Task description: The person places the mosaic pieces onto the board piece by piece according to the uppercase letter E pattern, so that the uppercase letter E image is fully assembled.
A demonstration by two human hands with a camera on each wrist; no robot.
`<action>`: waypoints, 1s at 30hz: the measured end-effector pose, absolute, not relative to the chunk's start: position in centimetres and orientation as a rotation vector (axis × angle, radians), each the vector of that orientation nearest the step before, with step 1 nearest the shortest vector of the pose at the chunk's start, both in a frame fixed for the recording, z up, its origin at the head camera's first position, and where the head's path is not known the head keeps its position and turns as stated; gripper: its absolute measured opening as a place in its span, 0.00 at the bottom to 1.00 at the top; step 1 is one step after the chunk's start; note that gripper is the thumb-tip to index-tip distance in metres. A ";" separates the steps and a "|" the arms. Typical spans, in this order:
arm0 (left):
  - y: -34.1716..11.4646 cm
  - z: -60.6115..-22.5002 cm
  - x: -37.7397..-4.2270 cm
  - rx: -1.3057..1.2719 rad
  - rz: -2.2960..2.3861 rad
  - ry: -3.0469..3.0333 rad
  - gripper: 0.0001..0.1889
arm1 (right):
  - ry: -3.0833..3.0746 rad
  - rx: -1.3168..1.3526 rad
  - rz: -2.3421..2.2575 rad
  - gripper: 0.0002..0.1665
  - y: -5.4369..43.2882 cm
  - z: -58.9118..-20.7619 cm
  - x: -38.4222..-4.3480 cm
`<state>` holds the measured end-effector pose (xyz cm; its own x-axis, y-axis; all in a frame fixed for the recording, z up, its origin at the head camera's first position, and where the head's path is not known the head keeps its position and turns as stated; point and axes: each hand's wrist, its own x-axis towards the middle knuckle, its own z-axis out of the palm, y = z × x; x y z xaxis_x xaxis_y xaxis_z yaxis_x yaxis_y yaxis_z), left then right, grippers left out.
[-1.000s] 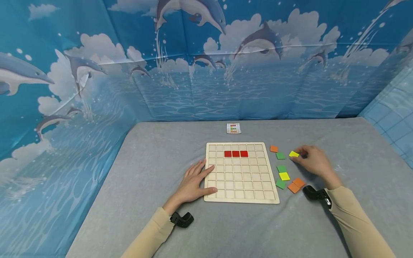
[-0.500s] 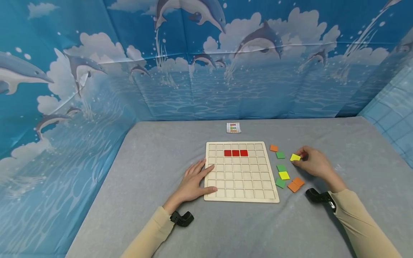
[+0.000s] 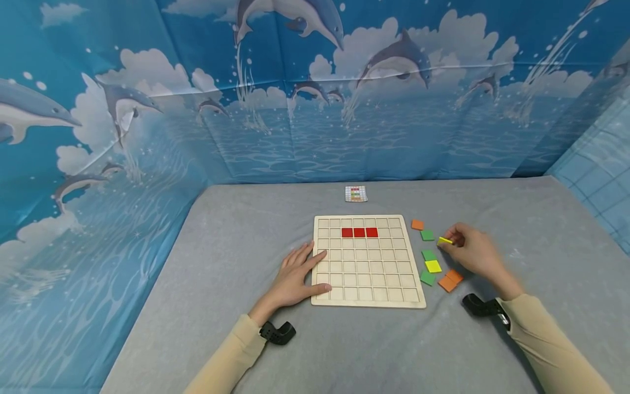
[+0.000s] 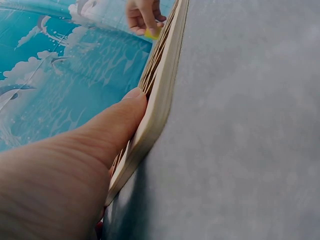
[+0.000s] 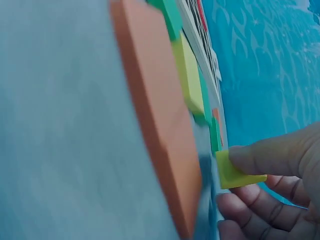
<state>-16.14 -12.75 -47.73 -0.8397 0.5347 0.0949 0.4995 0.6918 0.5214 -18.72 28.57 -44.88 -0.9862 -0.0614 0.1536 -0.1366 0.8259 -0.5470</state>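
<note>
A pale wooden grid board (image 3: pixel 369 262) lies on the grey cloth, with three red square tiles (image 3: pixel 360 232) side by side in its second row. My left hand (image 3: pixel 293 279) rests spread on the board's left edge, thumb and index finger over the rim; in the left wrist view the thumb (image 4: pixel 117 122) presses along that edge. Right of the board, my right hand (image 3: pixel 473 251) pinches a yellow square tile (image 5: pixel 235 172) between thumb and fingers, above the cloth. Nearest to it lie a green tile (image 3: pixel 427 235) and a yellow tile (image 3: pixel 433 266).
Two orange tiles (image 3: pixel 450 280), more green tiles (image 3: pixel 427 278) and a single orange tile (image 3: pixel 417 225) lie along the board's right side. Behind the board is a small card (image 3: pixel 356 193) printed with a coloured grid. A dolphin-patterned curtain (image 3: pixel 315 137) closes off the back and left.
My right hand has shifted slightly toward the board with the yellow tile, which has turned from its flat face to nearly edge-on. The left hand stays on the board.
</note>
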 end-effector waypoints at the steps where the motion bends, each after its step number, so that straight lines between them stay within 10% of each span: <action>1: -12.7 -47.7 -16.2 0.866 0.843 2.832 0.41 | -2.862 0.175 0.879 0.11 28.3 -44.9 -18.7; 30: -12.7 -47.4 -16.1 0.842 0.849 2.817 0.41 | -2.794 0.686 1.258 0.03 16.1 -43.8 -20.6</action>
<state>-16.07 -12.68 -47.36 -0.8457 0.5279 0.0779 0.4830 0.6952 0.5323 -20.57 16.06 -43.81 -0.9045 -0.3882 0.1768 -0.3896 0.5832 -0.7128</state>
